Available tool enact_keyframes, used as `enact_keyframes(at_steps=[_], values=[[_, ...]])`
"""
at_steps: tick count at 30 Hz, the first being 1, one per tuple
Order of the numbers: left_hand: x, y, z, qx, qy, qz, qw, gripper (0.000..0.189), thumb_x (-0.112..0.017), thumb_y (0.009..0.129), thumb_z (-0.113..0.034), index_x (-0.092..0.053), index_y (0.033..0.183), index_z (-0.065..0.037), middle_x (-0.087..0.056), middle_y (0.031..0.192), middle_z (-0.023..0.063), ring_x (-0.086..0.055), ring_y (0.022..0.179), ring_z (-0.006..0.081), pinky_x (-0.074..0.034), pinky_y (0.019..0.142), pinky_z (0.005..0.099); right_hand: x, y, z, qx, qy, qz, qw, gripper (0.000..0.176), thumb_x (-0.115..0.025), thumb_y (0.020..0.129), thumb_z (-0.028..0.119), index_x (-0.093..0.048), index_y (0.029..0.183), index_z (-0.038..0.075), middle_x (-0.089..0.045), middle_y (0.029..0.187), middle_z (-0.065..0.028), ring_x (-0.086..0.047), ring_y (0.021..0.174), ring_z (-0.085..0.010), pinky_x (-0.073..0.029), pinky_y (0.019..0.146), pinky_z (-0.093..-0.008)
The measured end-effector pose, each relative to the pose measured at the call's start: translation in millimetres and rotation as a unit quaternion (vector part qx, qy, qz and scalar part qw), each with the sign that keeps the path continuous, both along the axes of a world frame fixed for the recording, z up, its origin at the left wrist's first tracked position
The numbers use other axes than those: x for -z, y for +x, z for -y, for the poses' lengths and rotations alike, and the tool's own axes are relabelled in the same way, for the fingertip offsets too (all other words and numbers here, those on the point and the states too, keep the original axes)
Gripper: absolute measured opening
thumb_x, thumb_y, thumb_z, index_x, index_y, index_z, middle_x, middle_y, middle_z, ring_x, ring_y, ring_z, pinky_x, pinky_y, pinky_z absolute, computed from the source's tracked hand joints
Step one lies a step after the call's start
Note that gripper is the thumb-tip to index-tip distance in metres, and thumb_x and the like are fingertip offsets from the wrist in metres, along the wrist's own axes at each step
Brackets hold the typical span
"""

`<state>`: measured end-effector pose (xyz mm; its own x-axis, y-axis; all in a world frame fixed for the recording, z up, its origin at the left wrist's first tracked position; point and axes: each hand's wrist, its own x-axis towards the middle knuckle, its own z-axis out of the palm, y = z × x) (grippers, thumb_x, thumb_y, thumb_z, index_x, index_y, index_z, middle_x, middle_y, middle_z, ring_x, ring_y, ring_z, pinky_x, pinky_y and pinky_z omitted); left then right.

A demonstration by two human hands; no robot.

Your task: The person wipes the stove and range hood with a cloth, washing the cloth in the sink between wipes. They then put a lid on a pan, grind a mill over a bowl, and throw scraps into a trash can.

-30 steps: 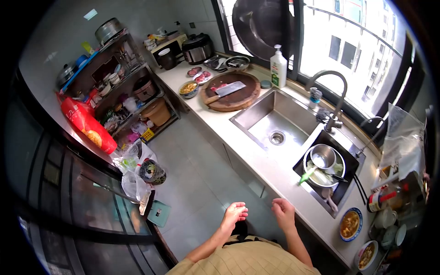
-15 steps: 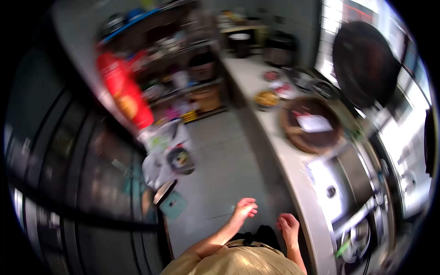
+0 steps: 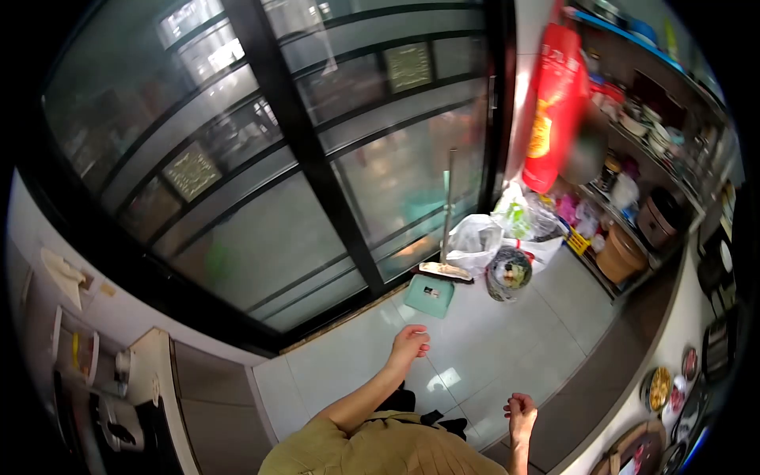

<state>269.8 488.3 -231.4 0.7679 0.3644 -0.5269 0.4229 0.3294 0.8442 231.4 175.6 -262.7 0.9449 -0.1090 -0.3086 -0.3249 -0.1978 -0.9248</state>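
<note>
My left hand (image 3: 410, 345) hangs in the air above the tiled floor, its fingers loosely bent and slightly apart, with nothing visible in them. Lower and to the right, my right hand (image 3: 520, 412) is also held over the floor, fingers half curled and apart, no object seen in it. Closest to the left hand is a light green dustpan (image 3: 430, 296) on the floor. A broom (image 3: 446, 271) stands behind it, leaning toward the glass door. Neither hand touches anything.
A dark-framed sliding glass door (image 3: 317, 182) spans the left and middle. White plastic bags (image 3: 475, 240) and a lined bin (image 3: 508, 273) stand by a loaded shelf (image 3: 657, 166). A counter (image 3: 633, 388) with a bowl of yellow food (image 3: 657, 388) runs along the right.
My view has swung left toward the glass door. The counter has shifted to the right edge and the sink has left view. Both hands stay raised, holding nothing visible.
</note>
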Motion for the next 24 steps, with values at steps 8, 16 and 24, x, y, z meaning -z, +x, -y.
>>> enact_keyframes(at_steps=[8,16,24], values=[[26.1,0.1,-135.7,-0.058,-0.081,-0.012,0.995,0.03,-0.059,0.077,-0.011,-0.051,0.106,-0.005,-0.058,0.085,0.0046,-0.057,0.069,0.0139,-0.046,0.058,0.0244,15.9,28.7,-157.6,-0.159,-0.08,-0.011,0.984,0.014,-0.053,0.081,0.006,-0.058,0.092,-0.002,-0.061,0.072,-0.0064,-0.06,0.062,-0.0124,-0.047,0.05,-0.024],[29.6,-27.8,-331.8,-0.168,-0.009,0.017,0.986,0.028,-0.06,0.075,-0.01,-0.053,0.102,-0.006,-0.06,0.08,0.0052,-0.059,0.067,0.0152,-0.046,0.059,0.026,-11.7,21.5,-350.0,-0.259,-0.114,0.041,0.958,0.02,-0.059,0.08,0.012,-0.06,0.096,0.0,-0.064,0.08,-0.009,-0.062,0.073,-0.0175,-0.049,0.064,-0.0286],[41.0,-16.9,-380.0,-0.204,-0.018,0.001,0.979,0.025,-0.058,0.071,-0.003,-0.054,0.096,-0.005,-0.057,0.073,0.0047,-0.055,0.056,0.0129,-0.044,0.048,0.0241,-10.2,7.2,-344.7,-0.19,-0.188,0.027,0.963,0.025,-0.061,0.077,0.014,-0.061,0.098,0.002,-0.064,0.087,-0.0125,-0.063,0.079,-0.0222,-0.05,0.069,-0.0309]])
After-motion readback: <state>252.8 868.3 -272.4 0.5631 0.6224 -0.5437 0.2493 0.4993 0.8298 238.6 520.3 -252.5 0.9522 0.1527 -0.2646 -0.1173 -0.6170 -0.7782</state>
